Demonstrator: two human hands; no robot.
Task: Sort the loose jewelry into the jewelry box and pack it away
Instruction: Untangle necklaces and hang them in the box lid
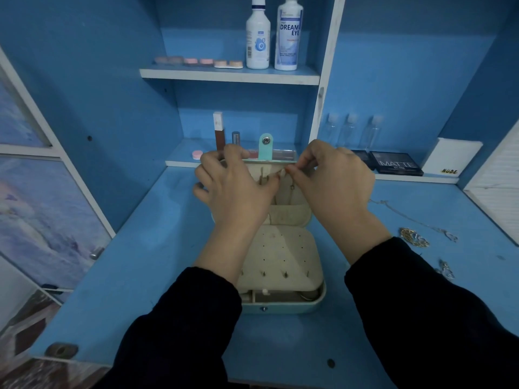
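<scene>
two hands (left (pixel 233 192), right (pixel 334 186)) over the open jewelry box (pixel 280 308), fingertips (pixel 290 171) tight on a chain (pixel 292 187)

2 hands: left hand (pixel 236 192), right hand (pixel 334 186), 1 chain (pixel 292 186) pinched between. 1 jewelry box (pixel 283 308). 3 loose jewelry lots: gold cluster (pixel 415 237), silver necklace (pixel 412 217), silver cluster (pixel 445 269). 2 white solution bottles (pixel 257 37) (pixel 289 37). 3 lens cases (pixel 168 60) (pixel 198 62) (pixel 228 64). 3 clear travel bottles (pixel 331 133) (pixel 349 133) (pixel 372 134). 2 lip tubes (pixel 219 136) (pixel 236 137). 2 dark palettes (pixel 396 164) (pixel 361 158). 1 white NUDE box (pixel 449 155).

Dim, cool, blue-cast light, soft all over.
Wide-angle bend bows the cabinet frame (pixel 327 80) and edges; dark sleeves (pixel 179 332) lose all detail; loose jewelry (pixel 415 237) and clear bottles (pixel 349 133) look smeary.
</scene>
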